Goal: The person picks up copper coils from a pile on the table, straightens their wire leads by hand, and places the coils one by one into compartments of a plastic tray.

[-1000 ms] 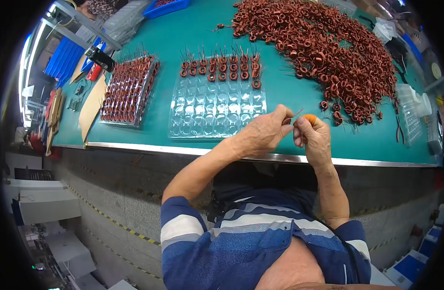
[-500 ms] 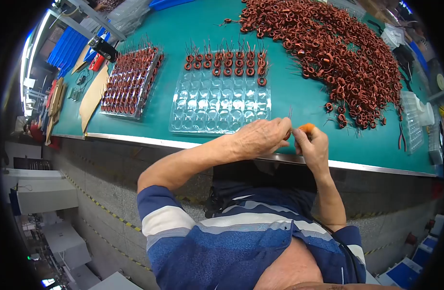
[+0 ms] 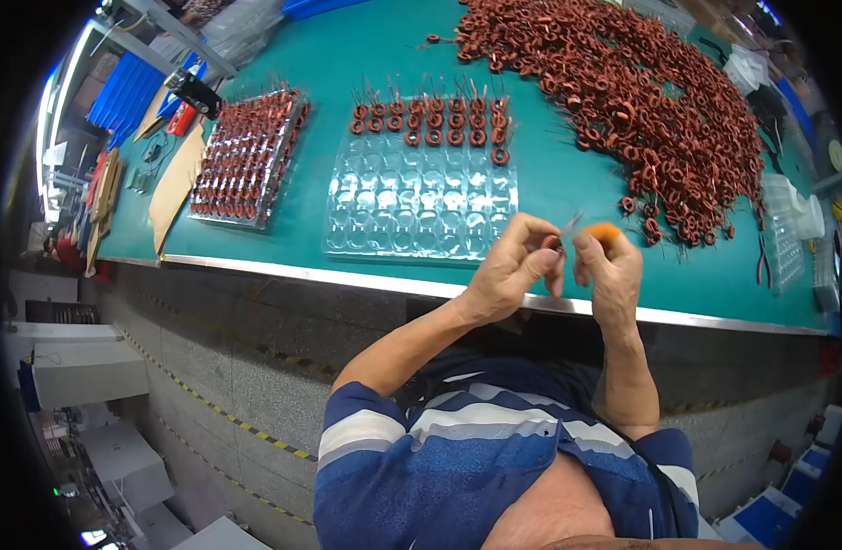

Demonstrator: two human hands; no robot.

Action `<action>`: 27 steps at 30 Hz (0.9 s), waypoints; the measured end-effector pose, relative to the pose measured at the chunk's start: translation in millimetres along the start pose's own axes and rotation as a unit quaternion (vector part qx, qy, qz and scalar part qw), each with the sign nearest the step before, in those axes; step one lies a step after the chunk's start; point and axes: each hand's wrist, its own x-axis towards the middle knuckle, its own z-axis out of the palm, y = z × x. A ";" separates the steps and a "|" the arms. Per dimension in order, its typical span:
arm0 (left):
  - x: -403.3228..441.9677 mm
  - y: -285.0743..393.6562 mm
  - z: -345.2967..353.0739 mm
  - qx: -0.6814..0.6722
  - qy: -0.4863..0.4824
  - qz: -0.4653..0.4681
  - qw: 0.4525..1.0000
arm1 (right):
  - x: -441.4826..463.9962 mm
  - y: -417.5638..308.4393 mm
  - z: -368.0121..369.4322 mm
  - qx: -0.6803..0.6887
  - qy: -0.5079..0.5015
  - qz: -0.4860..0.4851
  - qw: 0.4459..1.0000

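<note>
Your left hand (image 3: 511, 268) grasps a red-brown wound ring (image 3: 552, 244) between thumb and fingers, above the table's near edge. Your right hand (image 3: 611, 273) is just beside it, fingers curled, orange covering (image 3: 604, 231) on one finger; can't tell if it grips anything. Clear tray (image 3: 421, 202), partly filled, lies left; loose ring pile (image 3: 623, 101) beyond, to the right, on green table (image 3: 366, 55).

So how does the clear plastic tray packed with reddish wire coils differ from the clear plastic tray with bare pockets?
The packed tray looks full; the tray with bare pockets has coils only toward its far side. The packed tray looks thicker, the other flatter. Both rest on the green table.
</note>
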 end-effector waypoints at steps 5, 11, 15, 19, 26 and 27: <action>-7.7 1.9 2.3 0.037 0.040 -0.004 0.998 | 12.2 -2.2 8.4 0.095 -0.088 0.028 0.991; -13.0 -3.6 -1.7 0.053 0.090 -0.038 0.994 | 5.6 11.6 25.9 0.059 -0.038 -0.051 0.996; -14.5 -8.2 2.6 0.129 0.127 -0.011 0.983 | 5.5 19.7 29.1 0.022 0.001 -0.065 0.998; -16.5 -3.2 -0.1 0.197 0.114 -0.015 0.974 | 7.3 21.2 26.4 0.024 -0.043 -0.088 0.995; -15.1 -0.3 -7.0 0.385 0.114 0.004 0.916 | 6.1 19.1 27.1 0.005 -0.031 -0.025 0.999; -15.8 1.6 -9.1 0.374 0.114 -0.002 0.920 | 5.2 17.0 24.7 0.010 -0.039 -0.012 0.999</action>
